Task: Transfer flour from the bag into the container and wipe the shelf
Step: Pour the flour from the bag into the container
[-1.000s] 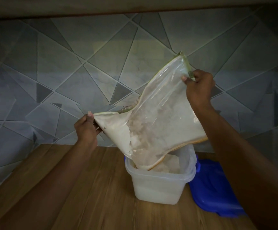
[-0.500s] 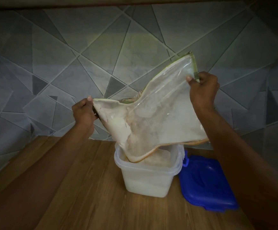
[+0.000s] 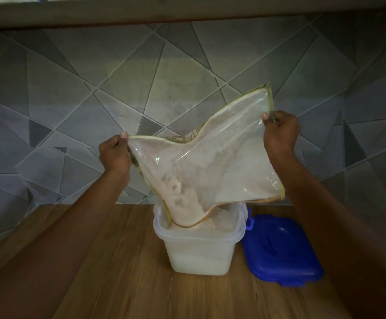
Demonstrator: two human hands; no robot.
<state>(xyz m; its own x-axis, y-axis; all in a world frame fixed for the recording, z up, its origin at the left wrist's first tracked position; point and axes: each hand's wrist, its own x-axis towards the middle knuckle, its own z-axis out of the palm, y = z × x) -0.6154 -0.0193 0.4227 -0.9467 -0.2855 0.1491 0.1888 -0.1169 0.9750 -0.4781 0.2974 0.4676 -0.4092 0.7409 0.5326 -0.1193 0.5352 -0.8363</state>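
Left grip point(image 3: 115, 155) and right grip point(image 3: 280, 132) pinch the bag point(image 3: 210, 164), pouring flour point(image 3: 220, 218) into the container point(image 3: 198, 254); next, shake remnants loose

bag point(image 3: 212, 166) over container point(image 3: 198, 254), lid point(image 3: 279, 252) right

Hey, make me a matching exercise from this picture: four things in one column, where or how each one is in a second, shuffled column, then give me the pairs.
Things:
1. bag
2. container
3. blue lid
4. left hand

States:
A. lies flat on the wooden surface, right of the container
B. grips a bag corner
C. stands open with flour in it
D. held tilted, low end dipping into the container

Pairs: 1-D, 2-C, 3-A, 4-B.
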